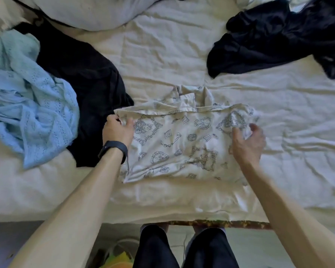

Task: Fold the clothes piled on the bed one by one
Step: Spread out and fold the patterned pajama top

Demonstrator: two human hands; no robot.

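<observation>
Our left hand (117, 130) pinches the far left corner of the printed top (182, 146) between thumb and fingers. Our right hand (248, 140) curls round a bunch of cloth at the top's right edge, though that side is blurred and we cannot see how much it has. The printed top lies mostly flat on the bed sheet (182, 200), directly in front of us and close to the near edge of the bed, with its collar rucked up on the far side.

We judge the main risk to be an uneven fold. The right grip looks like a loose gather rather than a clean corner, so if we lift both sides together the right may slip or drag in a crease. The near hem lies close to the mattress edge, so a pull toward us could slide it off the bed. On the left, the top's corner touches the black garment (89, 80), and a sweep that way could catch it, or the light blue knit (27, 97) lying against it. The dark pile (269, 39) at the far right is well apart and should not interfere.

As for containers, we see only what may be a basket or bag (117, 252) on the floor by our feet, holding something yellow-green we cannot identify.
</observation>
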